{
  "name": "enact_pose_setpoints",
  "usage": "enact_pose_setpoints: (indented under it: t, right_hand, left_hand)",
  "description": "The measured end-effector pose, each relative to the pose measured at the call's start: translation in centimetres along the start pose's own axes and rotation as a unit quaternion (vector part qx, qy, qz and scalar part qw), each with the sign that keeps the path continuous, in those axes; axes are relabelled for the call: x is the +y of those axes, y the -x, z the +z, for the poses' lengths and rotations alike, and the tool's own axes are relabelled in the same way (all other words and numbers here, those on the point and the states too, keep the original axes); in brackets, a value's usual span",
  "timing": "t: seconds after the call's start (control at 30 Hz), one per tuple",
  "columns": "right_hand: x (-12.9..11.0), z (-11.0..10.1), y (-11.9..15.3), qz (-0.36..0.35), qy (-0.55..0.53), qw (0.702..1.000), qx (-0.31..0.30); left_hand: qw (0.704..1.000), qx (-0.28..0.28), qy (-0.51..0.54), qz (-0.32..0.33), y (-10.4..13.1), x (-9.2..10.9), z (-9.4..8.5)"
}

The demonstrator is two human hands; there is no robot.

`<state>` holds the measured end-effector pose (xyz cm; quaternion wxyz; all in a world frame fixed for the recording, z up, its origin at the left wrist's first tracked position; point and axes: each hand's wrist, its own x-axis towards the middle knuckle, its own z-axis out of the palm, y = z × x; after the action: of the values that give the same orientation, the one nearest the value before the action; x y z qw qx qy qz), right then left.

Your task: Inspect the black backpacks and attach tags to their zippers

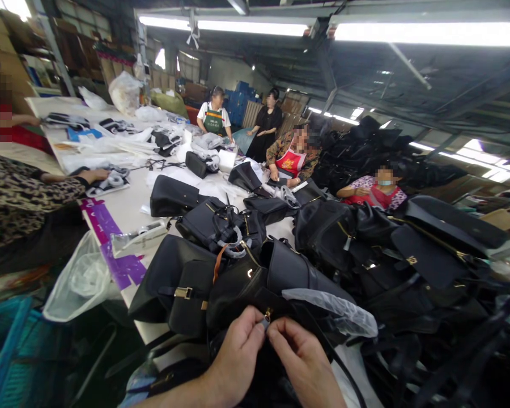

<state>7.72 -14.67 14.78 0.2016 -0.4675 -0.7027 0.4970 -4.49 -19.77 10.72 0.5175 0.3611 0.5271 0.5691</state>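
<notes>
At the bottom centre, my left hand [240,354] is closed, thumb and forefinger pinching a small greyish piece beside a gold clasp [268,313]. My right hand [302,358] sits just to its right, fingertips pinched together near the same clasp; whatever they hold is too small to name. Both hands are over a black bag [238,289] with a gold zipper and an orange-brown strip [219,263]. A black bag with a gold buckle [182,292] lies to the left. Clear plastic wrap [335,309] covers part of a black item at the right.
Black bags [433,255] are heaped along the right. The white table [110,212] has purple tape [117,249] on its left edge. A teal crate [8,351] stands lower left. Several people are around the table; a leopard-print sleeve [46,195] reaches in from the left.
</notes>
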Motion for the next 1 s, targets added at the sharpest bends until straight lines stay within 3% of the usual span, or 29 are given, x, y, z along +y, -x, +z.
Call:
enact_pose_setpoints:
  t: [0.2,0.37,0.63,1.0]
  right_hand:
    - [-0.4,-0.2,0.2,-0.001,-0.006,1.000,0.013]
    - [-1.2,-0.8,0.8,0.005,-0.143,0.987,-0.068]
    - [-1.3,-0.1,0.2,0.004,-0.019,0.999,-0.040]
    - [0.7,0.0,0.2,-0.003,0.031,0.999,0.020]
  left_hand:
    - [1.000,0.004,0.001,-0.003,0.1,0.0,0.0]
    - [1.000,0.010,0.010,-0.002,0.1,0.1,0.1]
    - [1.000,-0.015,0.018,-0.014,0.2,0.2,-0.1]
    - [0.999,-0.019,0.027,-0.017,0.1,0.6,-0.1]
